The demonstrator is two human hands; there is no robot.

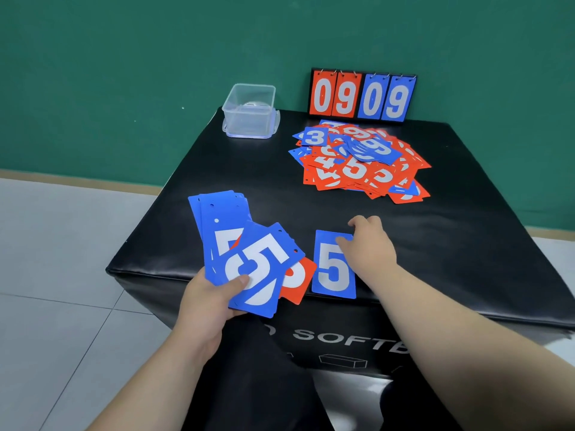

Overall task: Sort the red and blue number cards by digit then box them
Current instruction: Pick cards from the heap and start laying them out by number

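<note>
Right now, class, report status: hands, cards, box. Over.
Left hand grips fanned cards, 5s on top. Right hand on blue 5 card, flat on black padded block. Mixed pile unsorted; clear plastic box holds no cards. Nothing blocking.

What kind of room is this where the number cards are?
Probably a sports or games room, though I can't be sure. A flip scoreboard stands against a green wall, and the cards lie on a black padded box with a tiled floor around it.
</note>
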